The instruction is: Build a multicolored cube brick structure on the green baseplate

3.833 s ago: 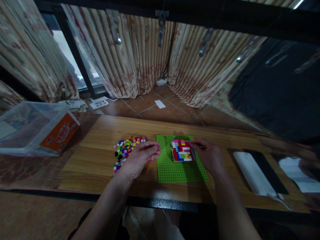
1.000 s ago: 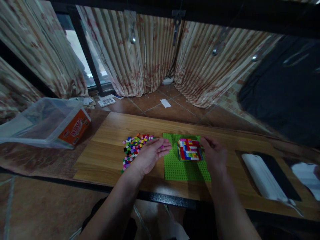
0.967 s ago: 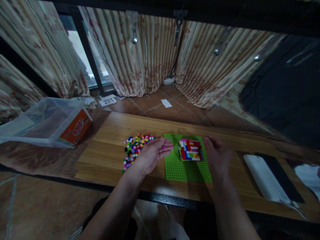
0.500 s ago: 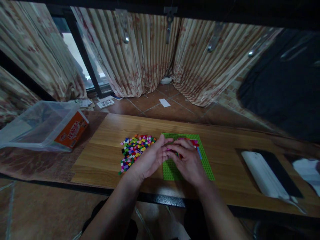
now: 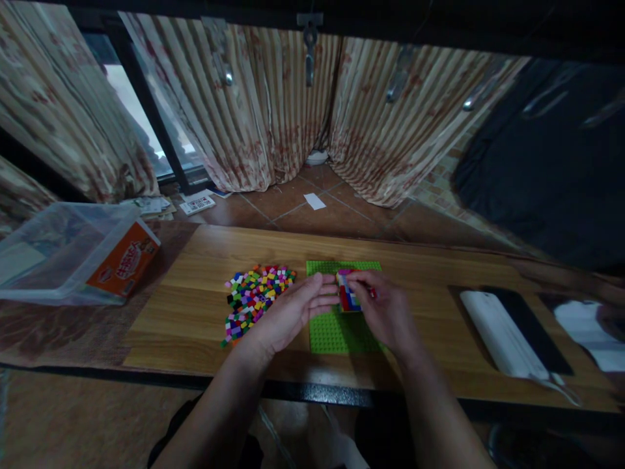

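Observation:
A green studded baseplate (image 5: 332, 335) lies on the wooden table, partly covered by my hands. A block of joined toy bricks (image 5: 346, 301), in red, blue, pink and white, is over its upper part. My right hand (image 5: 388, 312) has thumb and fingers closed on the right side of these bricks; some fingertips are hidden. From the left, my left hand (image 5: 295, 303) reaches in with straight fingers, their tips beside the brick block, holding nothing visible. Left of the baseplate lies a pile of loose small bricks (image 5: 254, 293) in many colours, partly behind my left forearm.
A clear plastic box (image 5: 73, 241) with an orange label stands at the table's left end. At the right lie a white case (image 5: 498, 335) with a strap, a dark flat object (image 5: 532, 332) and crumpled white paper (image 5: 586, 332). Curtains (image 5: 263, 117) hang beyond the table.
My view has shifted, moving the scene slightly left. My hands have parted a little; the right hand now sits further right and more of the joined bricks shows between them.

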